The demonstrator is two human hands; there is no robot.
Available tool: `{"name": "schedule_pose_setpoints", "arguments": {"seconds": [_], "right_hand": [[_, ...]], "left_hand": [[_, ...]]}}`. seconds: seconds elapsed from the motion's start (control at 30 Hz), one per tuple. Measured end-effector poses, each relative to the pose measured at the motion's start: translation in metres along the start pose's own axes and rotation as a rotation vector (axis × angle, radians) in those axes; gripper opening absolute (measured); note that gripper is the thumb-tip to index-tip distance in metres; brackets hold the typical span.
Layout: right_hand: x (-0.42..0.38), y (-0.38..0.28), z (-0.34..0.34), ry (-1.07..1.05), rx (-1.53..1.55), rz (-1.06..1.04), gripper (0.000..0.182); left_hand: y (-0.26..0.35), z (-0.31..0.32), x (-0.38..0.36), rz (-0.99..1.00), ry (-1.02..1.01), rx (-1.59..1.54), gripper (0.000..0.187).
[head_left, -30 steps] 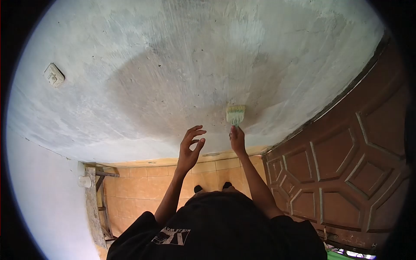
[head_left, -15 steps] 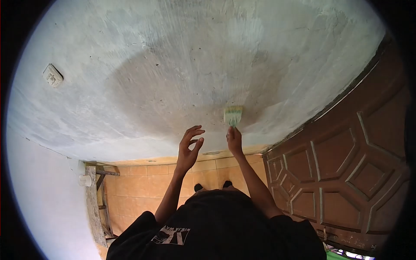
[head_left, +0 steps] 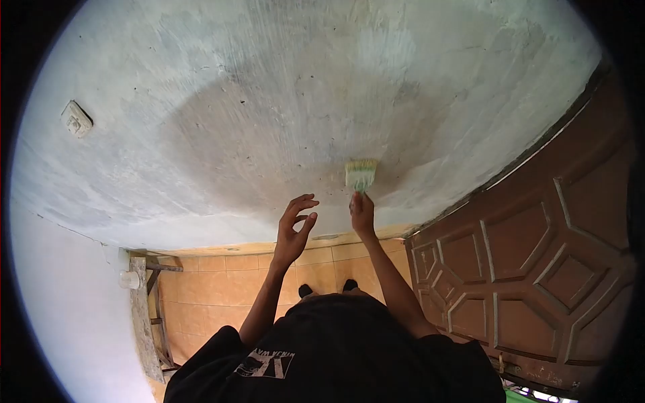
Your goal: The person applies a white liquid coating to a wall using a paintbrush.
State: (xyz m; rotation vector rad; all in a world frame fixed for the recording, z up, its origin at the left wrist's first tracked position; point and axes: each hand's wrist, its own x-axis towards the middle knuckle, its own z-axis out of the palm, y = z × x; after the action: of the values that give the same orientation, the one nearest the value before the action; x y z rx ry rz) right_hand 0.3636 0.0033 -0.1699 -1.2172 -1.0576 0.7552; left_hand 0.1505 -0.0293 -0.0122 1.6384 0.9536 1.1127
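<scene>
A wide paintbrush (head_left: 361, 176) with a pale, paint-smeared body is gripped by its handle in my right hand (head_left: 363, 213). Its yellowish bristles point up the wall and overlap the wall surface in this view. My left hand (head_left: 294, 227) is raised to the left of the brush, holding nothing, with curved fingers and the thumb apart from them. Before both hands stretches a patchy whitish-grey wall (head_left: 222, 141) with streaky brush marks, small dark specks and a shadow over its middle.
On the wall at left sits a light switch (head_left: 77, 119). A wooden bench (head_left: 142, 316) stands at lower left with a white cup-like container (head_left: 130, 279) on it. Along the right is a brown panelled door (head_left: 517, 269). Orange tiles (head_left: 208, 289) cover the floor by my feet.
The brush and right hand have shifted very slightly up and left along the wall. My left hand keeps the same pose. The view has tilted a little.
</scene>
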Motion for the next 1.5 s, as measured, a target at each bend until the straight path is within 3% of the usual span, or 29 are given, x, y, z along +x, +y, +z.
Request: {"name": "schedule_pose_setpoints", "arguments": {"seconds": [0.1,0.17,0.3,0.43,0.6,0.7,0.8,0.9,1.13,1.23,1.33,1.5], "right_hand": [[-0.025,0.019,-0.004,-0.017,-0.001,0.055,0.036],[-0.019,0.016,-0.002,0.001,-0.071,-0.021,0.036],[0.021,-0.068,0.016,0.033,-0.068,-0.156,0.036],[0.028,-0.050,0.018,0.007,0.073,-0.094,0.036],[-0.034,0.024,-0.005,-0.019,0.123,0.121,0.036],[-0.052,0.009,-0.004,0.040,-0.031,0.072,0.035],[-0.018,-0.014,0.006,0.064,-0.124,-0.090,0.034],[0.017,-0.041,0.012,0.060,-0.142,-0.098,0.045],[-0.033,0.060,-0.007,0.010,-0.154,0.036,0.037],[-0.057,0.047,-0.001,0.069,-0.082,0.067,0.038],[-0.026,0.028,0.014,0.043,-0.073,-0.112,0.038],[-0.015,0.045,0.028,0.038,0.079,0.038,0.039]], "left_hand": [[-0.007,-0.004,-0.001,-0.014,0.007,-0.044,0.022],[-0.006,-0.007,0.001,-0.016,0.010,-0.029,0.022],[-0.008,-0.006,0.003,-0.020,0.001,-0.023,0.021],[-0.006,-0.007,0.005,-0.039,-0.011,-0.017,0.021],[-0.009,-0.010,0.004,-0.041,-0.006,-0.030,0.022],[-0.010,-0.013,0.004,0.019,0.019,0.048,0.021],[-0.018,-0.015,0.004,-0.065,0.008,-0.007,0.022],[-0.017,-0.013,0.008,-0.054,-0.009,-0.007,0.021],[-0.021,-0.015,0.007,-0.043,-0.016,0.029,0.020],[-0.023,-0.017,0.011,-0.041,-0.018,0.016,0.020],[-0.027,-0.016,0.006,-0.058,-0.029,-0.018,0.020],[-0.024,-0.016,0.006,-0.037,-0.038,-0.019,0.021]]}}
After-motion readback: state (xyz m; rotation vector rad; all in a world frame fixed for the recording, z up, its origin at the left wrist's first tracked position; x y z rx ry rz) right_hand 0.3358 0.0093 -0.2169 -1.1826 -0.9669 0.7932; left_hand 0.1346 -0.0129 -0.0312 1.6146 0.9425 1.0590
